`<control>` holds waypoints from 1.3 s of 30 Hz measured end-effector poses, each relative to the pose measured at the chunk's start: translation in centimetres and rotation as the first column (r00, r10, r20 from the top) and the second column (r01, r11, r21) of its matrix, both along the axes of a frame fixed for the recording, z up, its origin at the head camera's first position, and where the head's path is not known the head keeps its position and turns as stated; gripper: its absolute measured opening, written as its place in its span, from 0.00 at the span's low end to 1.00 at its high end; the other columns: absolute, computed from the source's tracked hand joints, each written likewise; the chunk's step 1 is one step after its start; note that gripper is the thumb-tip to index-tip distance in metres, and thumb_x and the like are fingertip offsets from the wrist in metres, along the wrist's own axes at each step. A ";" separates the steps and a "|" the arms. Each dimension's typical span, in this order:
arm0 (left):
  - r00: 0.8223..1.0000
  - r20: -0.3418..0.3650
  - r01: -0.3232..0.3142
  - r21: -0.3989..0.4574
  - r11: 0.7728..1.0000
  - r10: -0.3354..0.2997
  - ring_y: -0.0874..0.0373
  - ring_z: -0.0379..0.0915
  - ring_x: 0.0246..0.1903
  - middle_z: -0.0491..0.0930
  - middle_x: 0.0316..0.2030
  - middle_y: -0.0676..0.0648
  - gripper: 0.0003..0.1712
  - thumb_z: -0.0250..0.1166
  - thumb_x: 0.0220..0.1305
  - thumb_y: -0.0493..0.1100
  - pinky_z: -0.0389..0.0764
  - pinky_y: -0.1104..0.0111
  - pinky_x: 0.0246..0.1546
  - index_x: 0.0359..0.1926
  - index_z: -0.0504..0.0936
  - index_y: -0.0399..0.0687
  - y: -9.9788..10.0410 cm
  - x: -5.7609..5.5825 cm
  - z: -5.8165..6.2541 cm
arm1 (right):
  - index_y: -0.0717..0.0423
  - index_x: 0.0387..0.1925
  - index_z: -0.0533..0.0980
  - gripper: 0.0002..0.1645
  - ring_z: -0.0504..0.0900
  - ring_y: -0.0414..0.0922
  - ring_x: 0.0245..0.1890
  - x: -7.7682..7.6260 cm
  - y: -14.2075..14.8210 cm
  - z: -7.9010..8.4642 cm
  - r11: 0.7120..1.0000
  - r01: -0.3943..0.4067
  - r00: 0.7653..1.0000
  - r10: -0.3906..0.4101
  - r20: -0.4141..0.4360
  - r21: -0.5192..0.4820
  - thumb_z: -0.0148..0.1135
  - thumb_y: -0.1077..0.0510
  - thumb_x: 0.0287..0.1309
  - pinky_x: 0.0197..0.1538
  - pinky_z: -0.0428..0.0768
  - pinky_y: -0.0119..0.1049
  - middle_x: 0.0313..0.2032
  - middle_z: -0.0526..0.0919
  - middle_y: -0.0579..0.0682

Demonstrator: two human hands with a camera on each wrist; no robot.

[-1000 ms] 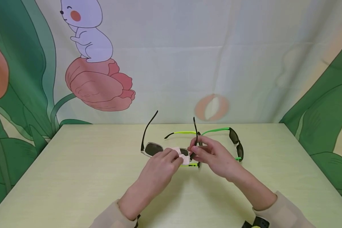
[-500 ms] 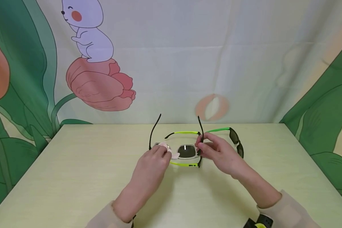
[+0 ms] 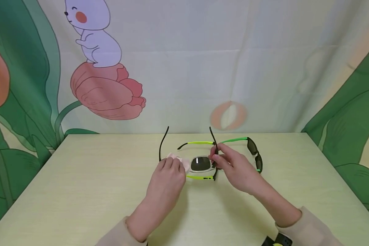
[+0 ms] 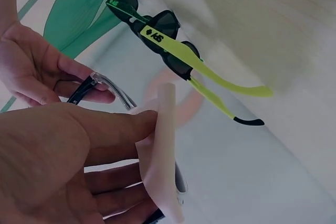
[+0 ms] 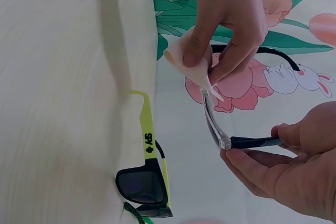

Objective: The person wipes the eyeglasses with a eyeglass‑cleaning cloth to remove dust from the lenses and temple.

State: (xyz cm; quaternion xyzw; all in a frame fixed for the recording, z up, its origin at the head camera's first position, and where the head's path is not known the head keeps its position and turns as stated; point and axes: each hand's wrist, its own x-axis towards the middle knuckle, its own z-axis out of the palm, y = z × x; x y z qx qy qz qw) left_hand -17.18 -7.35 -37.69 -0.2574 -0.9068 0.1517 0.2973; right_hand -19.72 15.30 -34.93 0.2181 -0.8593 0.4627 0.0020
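Sunglasses with a clear frame, dark lenses and black temples (image 3: 201, 164) are held above the table, temples pointing up and away. My right hand (image 3: 236, 169) pinches them at the hinge and temple on the right side. My left hand (image 3: 167, 182) grips a pale pink cloth (image 3: 186, 164) folded around the left lens, which is hidden. In the left wrist view, the thumb presses the cloth (image 4: 163, 156) from one side, with fingers behind it. The right wrist view shows the cloth (image 5: 186, 64) wrapped over the far end of the frame (image 5: 212, 121).
Black-fronted sunglasses with yellow temples (image 3: 200, 177) lie on the table (image 3: 80, 191) below the held pair. Sunglasses with green temples (image 3: 251, 146) lie at the right. A printed curtain (image 3: 178, 68) hangs behind the table's back edge.
My left hand has moved the cloth leftward from the middle and right lens to the left lens, uncovering the right lens. The held sunglasses have shifted slightly right.
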 end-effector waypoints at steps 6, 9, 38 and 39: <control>1.000 -0.022 -0.006 0.001 1.000 0.006 0.49 0.79 0.42 0.75 0.30 0.43 0.11 0.78 0.49 0.32 0.81 0.65 0.43 0.33 0.85 0.38 0.1 -0.2 -0.3 | 0.50 0.46 0.72 0.02 0.86 0.48 0.51 0.1 -0.1 0.0 0.999 0.009 0.999 -0.008 -0.032 0.031 0.52 0.58 0.79 0.54 0.82 0.47 0.47 0.83 0.48; 1.000 -0.011 -0.001 0.003 1.000 0.001 0.50 0.79 0.39 0.77 0.31 0.42 0.11 0.79 0.47 0.31 0.82 0.67 0.39 0.32 0.85 0.39 0.1 -0.3 -0.3 | 0.50 0.46 0.72 0.02 0.86 0.48 0.50 0.2 -0.2 0.1 1.000 0.009 1.000 -0.008 -0.021 0.028 0.52 0.58 0.79 0.54 0.83 0.47 0.47 0.83 0.50; 0.999 -0.025 -0.031 0.019 0.999 0.032 0.51 0.77 0.31 0.74 0.25 0.46 0.08 0.75 0.49 0.30 0.77 0.59 0.51 0.27 0.85 0.44 0.3 -0.6 -0.6 | 0.52 0.46 0.71 0.02 0.87 0.49 0.49 0.4 0.1 -0.1 0.999 -0.047 0.999 0.047 0.020 0.007 0.51 0.59 0.79 0.56 0.82 0.47 0.48 0.85 0.53; 0.999 -0.029 -0.030 0.019 0.999 0.031 0.51 0.77 0.31 0.74 0.24 0.46 0.08 0.75 0.49 0.30 0.77 0.59 0.51 0.27 0.84 0.44 0.3 -0.6 -0.7 | 0.52 0.46 0.71 0.02 0.87 0.50 0.48 0.4 0.1 -0.1 0.999 -0.048 0.999 0.048 0.022 0.007 0.51 0.59 0.79 0.56 0.82 0.48 0.48 0.85 0.53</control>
